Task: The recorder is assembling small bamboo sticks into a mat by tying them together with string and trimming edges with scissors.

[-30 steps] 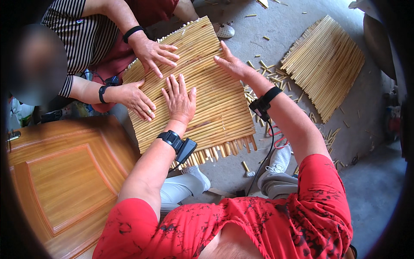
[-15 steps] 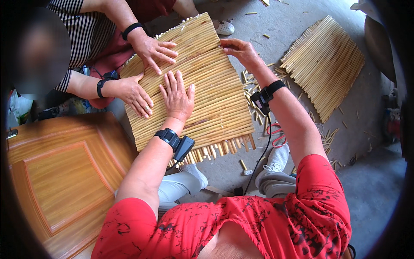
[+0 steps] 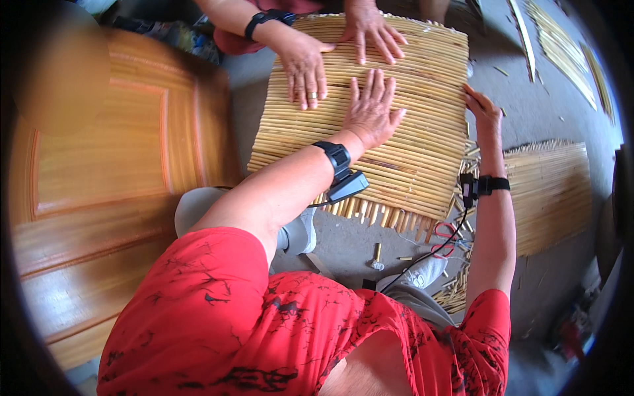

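Note:
A mat of yellowish-brown bamboo sticks [image 3: 396, 155] laid side by side fills the middle of the view. My left hand [image 3: 374, 112] lies flat on its upper surface, fingers spread. At the mat's right edge, my right hand [image 3: 486, 111] touches the stick ends with its fingertips, fingers apart and slightly bent. Across from me, a co-worker presses two flat hands onto the far part: one hand [image 3: 304, 66] wears a ring, the other hand [image 3: 371, 30] is nearer the far edge. Uneven stick ends poke out below the near edge.
A brown wooden panel [image 3: 99, 152] with raised trim stands at left. Another stick mat [image 3: 548, 198] lies on the floor at right. Red-handled scissors [image 3: 444, 239], loose short sticks [image 3: 456, 290] and a small hammer-like tool [image 3: 377, 257] are near my feet. Long strips [image 3: 561, 49] lie far right.
My view has swung left, so the mat appears farther right. My left hand stays flat on the mat, and my right hand has slid a little nearer along its right edge.

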Tool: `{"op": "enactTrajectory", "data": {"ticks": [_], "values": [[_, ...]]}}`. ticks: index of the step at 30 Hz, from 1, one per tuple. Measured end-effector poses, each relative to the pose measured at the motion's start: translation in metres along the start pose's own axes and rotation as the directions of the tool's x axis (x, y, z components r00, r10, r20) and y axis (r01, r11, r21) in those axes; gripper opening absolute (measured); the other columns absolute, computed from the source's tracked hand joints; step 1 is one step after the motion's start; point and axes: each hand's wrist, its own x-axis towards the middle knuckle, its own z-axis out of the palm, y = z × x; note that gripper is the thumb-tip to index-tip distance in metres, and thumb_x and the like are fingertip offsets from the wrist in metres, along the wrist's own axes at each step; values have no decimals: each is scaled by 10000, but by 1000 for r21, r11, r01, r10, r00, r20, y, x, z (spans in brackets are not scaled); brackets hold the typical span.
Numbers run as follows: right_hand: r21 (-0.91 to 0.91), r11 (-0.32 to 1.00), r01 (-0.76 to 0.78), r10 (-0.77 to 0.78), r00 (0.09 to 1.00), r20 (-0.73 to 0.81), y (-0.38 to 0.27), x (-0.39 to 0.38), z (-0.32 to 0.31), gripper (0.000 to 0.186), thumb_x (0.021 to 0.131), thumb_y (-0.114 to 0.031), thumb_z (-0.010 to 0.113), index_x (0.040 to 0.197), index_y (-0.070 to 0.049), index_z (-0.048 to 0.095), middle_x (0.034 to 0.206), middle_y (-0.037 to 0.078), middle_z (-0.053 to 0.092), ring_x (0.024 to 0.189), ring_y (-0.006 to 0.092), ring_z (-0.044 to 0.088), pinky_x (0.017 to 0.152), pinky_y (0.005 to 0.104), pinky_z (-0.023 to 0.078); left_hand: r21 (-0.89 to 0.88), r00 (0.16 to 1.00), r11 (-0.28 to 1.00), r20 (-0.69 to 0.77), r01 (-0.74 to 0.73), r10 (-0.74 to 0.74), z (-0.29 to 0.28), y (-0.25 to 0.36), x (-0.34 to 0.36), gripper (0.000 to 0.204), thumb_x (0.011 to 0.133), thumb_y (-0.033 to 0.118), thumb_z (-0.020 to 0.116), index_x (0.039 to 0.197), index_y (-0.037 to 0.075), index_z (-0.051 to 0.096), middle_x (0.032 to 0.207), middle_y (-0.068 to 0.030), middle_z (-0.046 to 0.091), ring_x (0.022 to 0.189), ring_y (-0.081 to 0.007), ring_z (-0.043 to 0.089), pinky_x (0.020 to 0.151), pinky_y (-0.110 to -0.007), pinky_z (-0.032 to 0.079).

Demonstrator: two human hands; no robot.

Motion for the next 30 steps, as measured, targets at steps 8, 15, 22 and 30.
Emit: {"op": "enactTrajectory", "data": {"ticks": [8, 15, 22, 30], "values": [[-21, 1000, -16, 15, 997, -70, 3, -2, 7, 211, 807, -64, 588, 1007, -2, 620, 880, 36, 628, 796, 74, 556, 732, 201, 458, -23, 1000, 999, -6, 25, -25, -1, 0, -2, 629, 880, 437, 317, 1345, 31, 203, 1400, -214, 145, 1315, -318, 100, 1037, -511, 56], [83, 990, -113, 118, 991, -59, 12, -14, -6, 315, 869, -135, 526, 1157, -9, 520, 1032, 77, 592, 909, 116, 552, 803, 240, 448, -7, 999, 1000, 46, 2, -2, -4, 9, 2, 634, 878, 428, 331, 1347, 24, 191, 1398, -216, 145, 1315, -318, 96, 1036, -511, 50], [13, 972, -236, 233, 967, 101, -2, -85, 9, 607, 912, -315, 408, 1356, -2, 136, 1411, 180, 157, 1299, 268, 178, 1045, 323, 172, 86, 999, 996, 4, -32, 32, 2, 0, -3, 619, 870, 408, 358, 1319, 0, 240, 1352, -242, 231, 1286, -355, 169, 1002, -556, 125], [-124, 988, -95, 105, 992, 70, 0, -100, 15, 716, 889, -456, 363, 1344, 36, 111, 1374, 234, 199, 1295, 308, 174, 1043, 331, 174, 187, 994, 977, -5, -103, 105, 7, 8, 6, 615, 868, 400, 356, 1320, -1, 239, 1347, -240, 245, 1264, -354, 216, 995, -541, 164]]}}
